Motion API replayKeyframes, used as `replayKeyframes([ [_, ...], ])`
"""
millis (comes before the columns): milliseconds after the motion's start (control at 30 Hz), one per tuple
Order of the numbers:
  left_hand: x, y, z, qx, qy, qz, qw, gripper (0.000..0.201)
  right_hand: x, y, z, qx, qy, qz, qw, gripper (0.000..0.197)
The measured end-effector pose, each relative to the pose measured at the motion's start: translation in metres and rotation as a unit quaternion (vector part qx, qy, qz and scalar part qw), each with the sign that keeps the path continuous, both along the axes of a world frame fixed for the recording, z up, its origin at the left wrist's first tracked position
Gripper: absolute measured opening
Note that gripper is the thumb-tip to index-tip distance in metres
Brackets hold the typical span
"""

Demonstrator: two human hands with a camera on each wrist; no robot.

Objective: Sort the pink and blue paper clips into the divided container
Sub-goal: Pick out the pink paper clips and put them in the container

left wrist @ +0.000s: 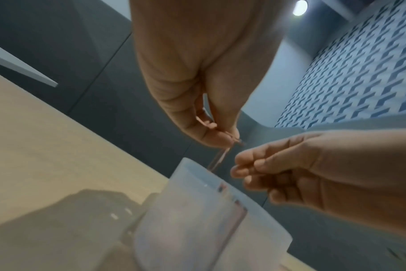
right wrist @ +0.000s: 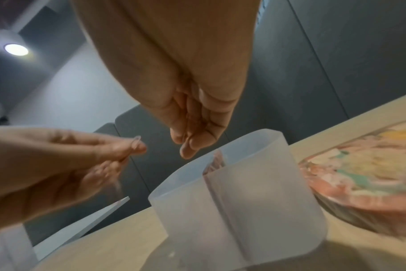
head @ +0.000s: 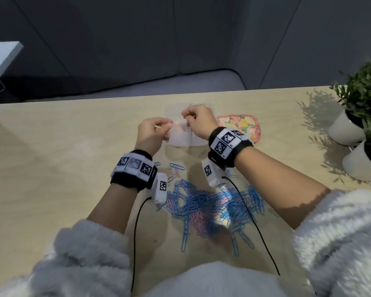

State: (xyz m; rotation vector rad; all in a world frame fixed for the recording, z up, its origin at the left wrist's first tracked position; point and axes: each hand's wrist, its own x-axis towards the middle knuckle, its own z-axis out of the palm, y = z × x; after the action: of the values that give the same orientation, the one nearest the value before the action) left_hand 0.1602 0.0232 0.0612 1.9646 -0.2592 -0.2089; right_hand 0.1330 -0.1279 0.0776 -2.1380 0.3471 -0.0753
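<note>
Above the divided container [head: 180, 138], left hand [left wrist: 197, 102] pinches a pink clip [left wrist: 218, 159] — right hand's [head: 198, 121] grip curled, contents unclear.

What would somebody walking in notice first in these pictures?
Probably the big tangled heap of paper clips, mostly blue with some pink, on the wooden table near the person. Beyond it, the left hand pinches a pink paper clip over the translucent divided container, with the right hand curled just above its rim. A floral lid lies right of the container, and two potted plants stand at the table's right edge.
</note>
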Motion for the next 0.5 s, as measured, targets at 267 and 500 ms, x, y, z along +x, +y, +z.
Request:
replayKeyframes([
  [267, 0.035, -0.042, 0.003, 0.166, -0.071, -0.052, 0.982, 0.018, -0.037, -0.022, -0.015, 0.046, -0.045, -0.058, 0.996, 0.027],
  [500, -0.001, -0.013, -0.004, 0.196, -0.154, -0.074, 0.966, 0.015, -0.065, -0.029, -0.051, -0.073, 0.089, 0.016, 0.993, 0.028],
])
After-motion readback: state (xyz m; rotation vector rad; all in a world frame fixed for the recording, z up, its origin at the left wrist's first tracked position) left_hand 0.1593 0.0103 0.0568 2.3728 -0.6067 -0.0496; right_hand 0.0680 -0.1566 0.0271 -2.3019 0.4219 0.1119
